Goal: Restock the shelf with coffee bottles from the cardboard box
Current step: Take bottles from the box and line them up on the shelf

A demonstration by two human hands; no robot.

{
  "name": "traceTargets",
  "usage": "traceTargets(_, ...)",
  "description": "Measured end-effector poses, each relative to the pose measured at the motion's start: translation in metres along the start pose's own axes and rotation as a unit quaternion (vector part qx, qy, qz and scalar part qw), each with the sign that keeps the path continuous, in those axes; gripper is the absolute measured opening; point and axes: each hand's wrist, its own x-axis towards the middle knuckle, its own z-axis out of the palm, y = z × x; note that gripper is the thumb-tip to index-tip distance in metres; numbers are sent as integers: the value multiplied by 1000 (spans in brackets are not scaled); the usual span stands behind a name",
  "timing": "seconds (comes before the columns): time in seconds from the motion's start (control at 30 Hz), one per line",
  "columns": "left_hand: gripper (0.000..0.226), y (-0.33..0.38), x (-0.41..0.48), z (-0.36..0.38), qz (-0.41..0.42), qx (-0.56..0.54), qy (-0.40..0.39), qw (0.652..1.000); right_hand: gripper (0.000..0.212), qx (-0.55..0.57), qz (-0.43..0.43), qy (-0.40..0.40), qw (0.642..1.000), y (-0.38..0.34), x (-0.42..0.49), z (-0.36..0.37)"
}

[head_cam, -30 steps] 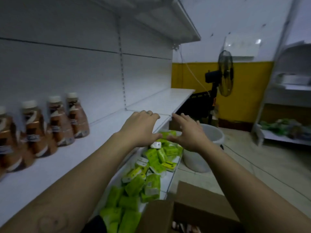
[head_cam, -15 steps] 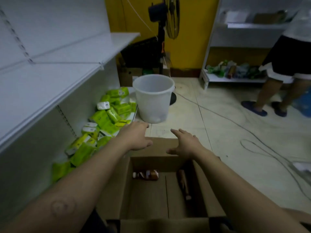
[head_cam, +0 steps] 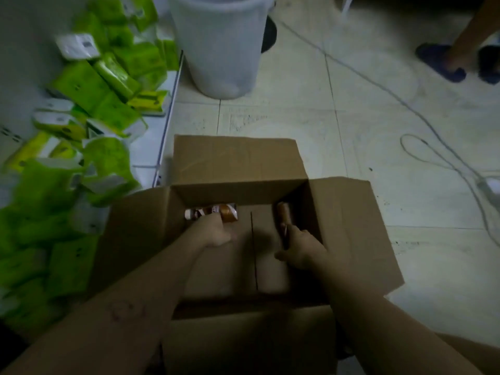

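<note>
Both arms reach down into the open cardboard box (head_cam: 238, 161). The left hand (head_cam: 216, 235) lies on the near side of the first coffee bottle (head_cam: 227, 212), which is on its side against the far wall of the box, just ahead of the fingertips; the fingers bend down onto it, but the blur hides whether they grip it. The right hand (head_cam: 301, 251) meets the near end of the second coffee bottle (head_cam: 282, 215), which lies lengthwise along the right wall and runs on ahead of the fingers; the thumb sticks out to the left, and whether the fingers have hold of it cannot be told.

Between the two hands is bare box floor with a dark seam (head_cam: 253, 253) down its middle. The right wall stands just right of the right fingers; the far wall rises just beyond both bottles; all four flaps are folded outward, leaving the top open above the hands.

Beyond the fingers, past the far flap, a white bucket (head_cam: 219, 50) stands on the tiled floor (head_cam: 297, 117). Left of the left fingers, outside the box, green packets (head_cam: 102, 85) lie heaped on a low shelf (head_cam: 162, 136). Right of the right fingers, well apart, a cable (head_cam: 422, 147) loops over the tiles; far ahead to the right are another person's feet (head_cam: 443, 63) in dark sandals.
</note>
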Motion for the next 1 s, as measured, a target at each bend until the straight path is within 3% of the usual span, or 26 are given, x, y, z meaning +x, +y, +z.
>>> traceTargets(0.07, 58, -1, 23, 17, -60, -133, -30, 989, 91, 22, 44, 2, 999, 6, 23, 18)
traceTargets(0.13, 57, 0, 41, 32, -119, -291, -86, 945, 90, 53, 81, 24, 995, 10, 43, 32)
traceTargets(0.23, 59, -3, 69, 47, -182, -426, -106, 880, 89, 100, 120, 52, 986, 16, 70, 50)
traceTargets(0.3, 67, -8, 88, 53, -230, -524, -94, 815, 88, 116, 140, 61, 981, 20, 87, 59)
traceTargets(0.4, 81, -18, 116, 58, -281, -683, -81, 670, 83, 131, 165, 75, 975, 23, 107, 72)
traceTargets(0.5, 87, -22, 136, 60, -314, -725, -59, 610, 79, 125, 185, 129, 966, 20, 117, 84)
traceTargets(0.67, 71, -18, 153, 54, -309, -735, -45, 602, 113, 65, 210, 134, 966, 14, 123, 95)
traceTargets(0.77, 59, -17, 155, 51, -282, -756, -26, 590, 104, 137, 210, 141, 958, 16, 122, 94)
traceTargets(0.8, 60, -18, 153, 53, -281, -748, -24, 601, 97, 175, 206, 143, 952, 16, 120, 92)
traceTargets(0.87, 62, -24, 145, 61, -278, -698, -33, 659, 89, 211, 200, 139, 947, 15, 114, 89)
traceTargets(0.93, 64, -32, 136, 75, -277, -624, -47, 729, 82, 211, 194, 130, 949, 11, 105, 86)
traceTargets(1.0, 66, -38, 126, 88, -273, -582, -44, 765, 77, 196, 190, 125, 954, 5, 94, 80)
